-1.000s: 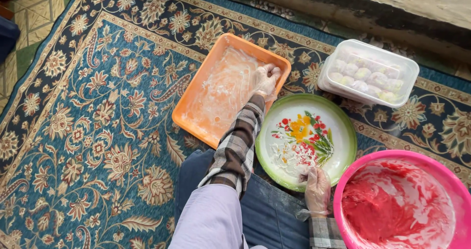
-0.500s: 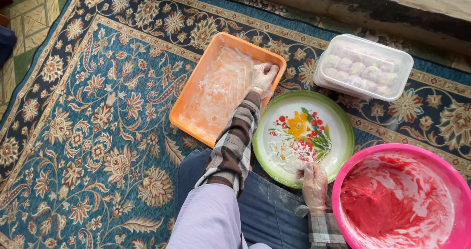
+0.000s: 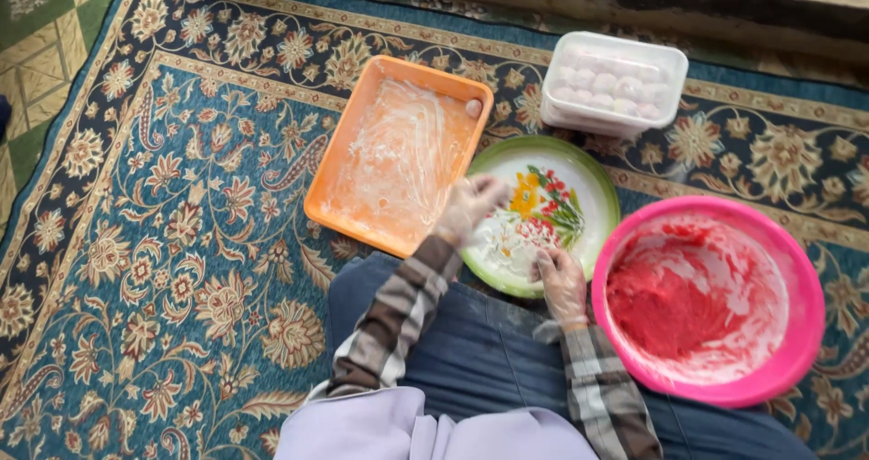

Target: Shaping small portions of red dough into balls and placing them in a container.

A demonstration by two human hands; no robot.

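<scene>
My left hand (image 3: 471, 208), dusted white and blurred, hovers over the gap between the orange tray (image 3: 348, 193) and the flowered green-rimmed plate (image 3: 593, 184), fingers loosely apart and holding nothing. A small pale dough ball (image 3: 472, 109) lies in the tray's far right corner. The tray's floor is smeared with white flour. My right hand (image 3: 561, 283) rests on the plate's near edge with curled fingers and nothing visible in it. Both forearms wear plaid sleeves.
A pink bowl (image 3: 797, 333) smeared with red paste sits at my right knee. A white plastic box (image 3: 674, 62) of pale balls stands beyond the plate. Everything lies on a blue patterned carpet (image 3: 163, 243). My legs in dark blue cloth fill the bottom middle.
My left hand has pulled back from the tray's far right corner toward the plate, leaving a small dough ball there. My right hand stayed at the plate's near edge.
</scene>
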